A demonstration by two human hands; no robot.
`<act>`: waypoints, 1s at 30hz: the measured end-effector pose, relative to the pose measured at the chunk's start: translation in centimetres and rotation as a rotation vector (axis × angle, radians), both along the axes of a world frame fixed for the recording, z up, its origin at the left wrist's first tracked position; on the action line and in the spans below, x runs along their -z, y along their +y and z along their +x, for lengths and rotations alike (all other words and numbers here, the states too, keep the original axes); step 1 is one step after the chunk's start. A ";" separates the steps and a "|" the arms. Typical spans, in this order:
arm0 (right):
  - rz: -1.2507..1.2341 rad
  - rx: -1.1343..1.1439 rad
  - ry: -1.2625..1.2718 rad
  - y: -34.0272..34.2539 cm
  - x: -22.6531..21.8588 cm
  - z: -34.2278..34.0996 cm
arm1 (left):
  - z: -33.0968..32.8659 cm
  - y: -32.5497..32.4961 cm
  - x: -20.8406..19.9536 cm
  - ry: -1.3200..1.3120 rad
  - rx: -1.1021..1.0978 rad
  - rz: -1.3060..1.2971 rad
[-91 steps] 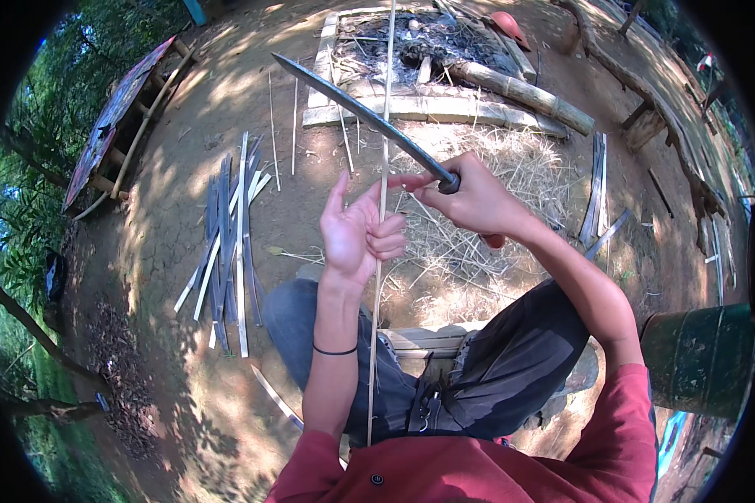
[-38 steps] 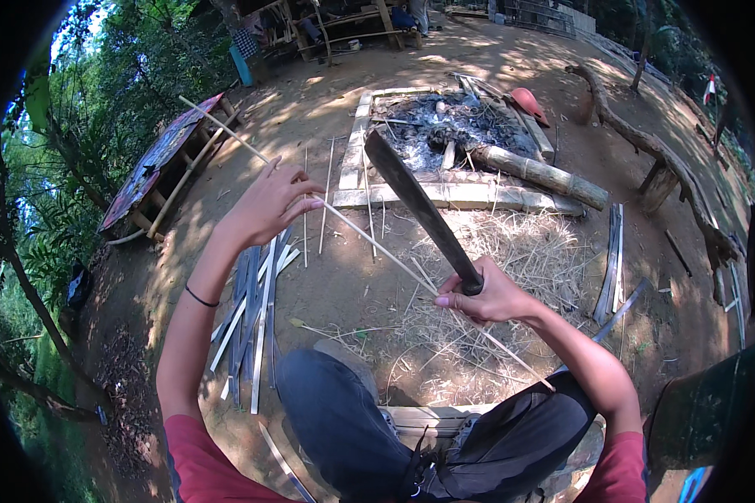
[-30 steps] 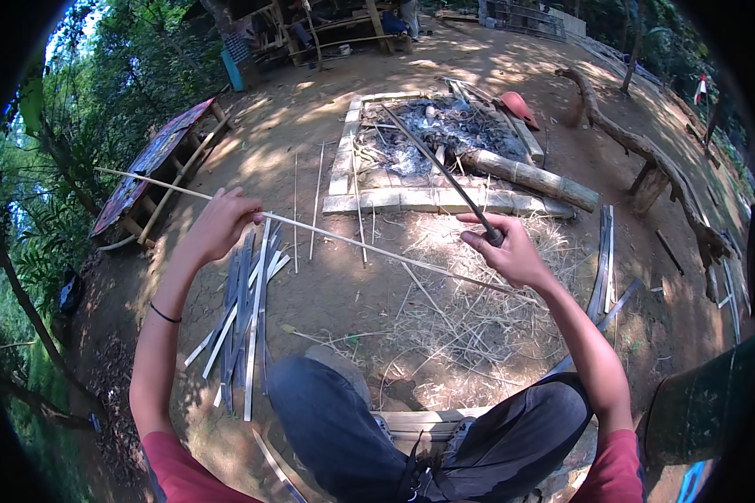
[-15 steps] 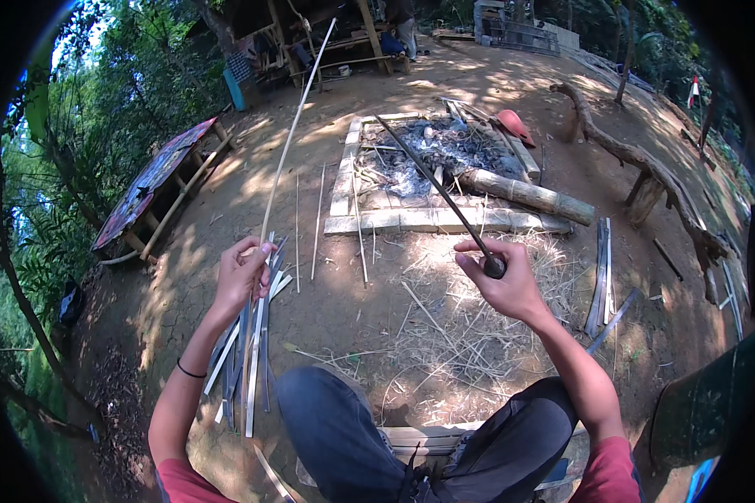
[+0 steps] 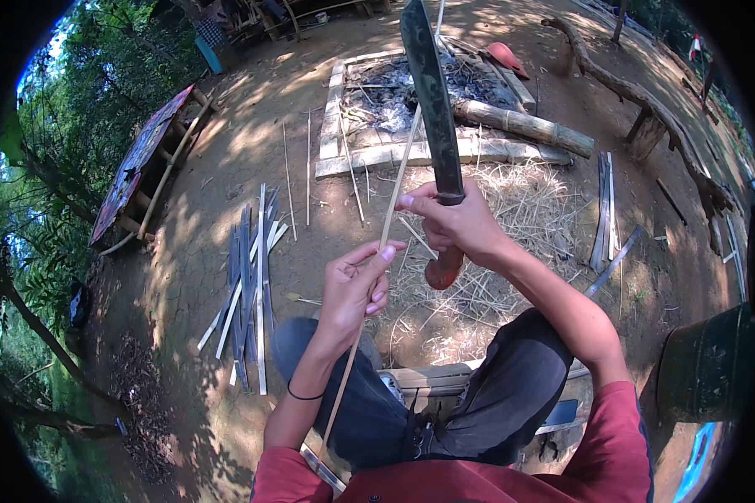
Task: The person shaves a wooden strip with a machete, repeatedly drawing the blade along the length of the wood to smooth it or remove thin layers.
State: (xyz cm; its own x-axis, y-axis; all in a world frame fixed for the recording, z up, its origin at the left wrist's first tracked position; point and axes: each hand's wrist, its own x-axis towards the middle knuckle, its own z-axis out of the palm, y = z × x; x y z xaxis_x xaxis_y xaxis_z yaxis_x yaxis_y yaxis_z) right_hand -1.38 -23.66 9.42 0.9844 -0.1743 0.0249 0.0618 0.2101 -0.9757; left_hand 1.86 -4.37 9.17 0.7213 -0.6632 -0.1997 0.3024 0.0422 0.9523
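My right hand (image 5: pixel 466 225) is closed around the reddish-brown handle of a machete (image 5: pixel 434 105), whose long dark blade points up and away with its broad side showing. A thin, pale bamboo stick (image 5: pixel 404 163) is pinched between the thumb and fingers of my left hand (image 5: pixel 356 289). It slants from beside my left thigh up past the machete, and its far end runs behind the blade. The right fingertips lie against or very close to the stick; I cannot tell which. The left hand sits lower and nearer to me than the right.
Flat bamboo strips (image 5: pixel 245 289) lie on the ground at left, with more strips (image 5: pixel 604 210) at right. Ahead is an ash-filled fire pit (image 5: pixel 377 157) edged with blocks, a thick bamboo pole (image 5: pixel 524 126) across its corner. Shavings (image 5: pixel 520 226) litter the dirt before my knees.
Both hands have come closer together, the left moving rightward and the right inward. The machete has turned from edge-on to broad side, and the stick now crosses beside it. My view has tipped down.
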 end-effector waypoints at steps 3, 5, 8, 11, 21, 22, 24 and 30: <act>0.102 0.035 0.081 -0.3 -0.4 -0.1 | -0.6 -0.3 0.6 -0.022 -0.033 0.016; 0.143 0.031 0.101 -1.1 0.0 0.1 | -0.9 -0.8 0.9 -0.043 -0.001 0.019; 0.110 0.070 0.131 -1.2 0.1 -0.1 | -1.1 -0.9 1.1 -0.017 0.048 -0.017; 0.039 0.098 0.131 -1.1 0.0 0.0 | -0.6 0.1 2.4 0.054 0.139 -0.076; -1.082 0.136 0.036 1.2 0.7 -1.7 | -0.2 0.8 2.9 0.069 0.017 -0.046; -1.199 0.154 0.007 2.3 1.1 -2.0 | -0.3 0.7 3.2 0.064 -0.024 -0.072; -1.338 0.101 0.009 3.6 1.6 -2.0 | -0.3 0.8 4.1 0.055 -0.108 -0.123; -1.361 0.106 0.034 4.7 2.4 -1.7 | -0.4 1.2 5.4 -0.053 -0.168 -0.164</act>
